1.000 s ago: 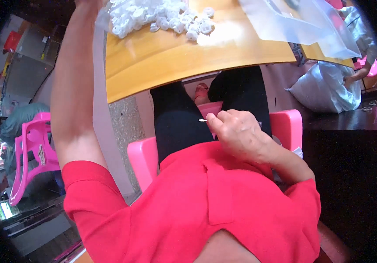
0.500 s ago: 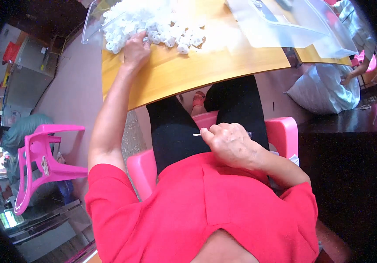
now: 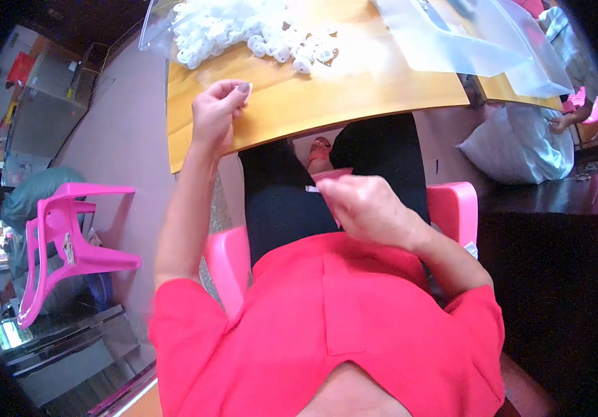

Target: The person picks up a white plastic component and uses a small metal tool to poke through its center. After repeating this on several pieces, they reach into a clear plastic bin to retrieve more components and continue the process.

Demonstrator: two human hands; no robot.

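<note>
My left hand (image 3: 219, 117) is closed above the near left part of the wooden table (image 3: 278, 111), thumb and index finger pinched together. A bit of white shows at the fingertips, apparently one small white plastic piece (image 3: 247, 94); most of it is hidden. Beyond it lies a heap of small white ring-shaped plastic pieces (image 3: 226, 31). Over my lap, my right hand (image 3: 368, 212) is wrapped around a thin tool. Only its short pale tip (image 3: 311, 188) sticks out past the fingers, so its kind cannot be told.
A clear plastic bin (image 3: 452, 52) stands at the table's right, and the edge of another clear container (image 3: 154, 28) shows at far left. A pink plastic chair (image 3: 77, 243) is at left. Beyond a full white sack (image 3: 521, 142), another person's arm (image 3: 577, 115) shows at right.
My left hand has drawn back from the heap toward me, with a small white piece in its fingertips. My right hand has risen slightly, still gripping the thin tool.
</note>
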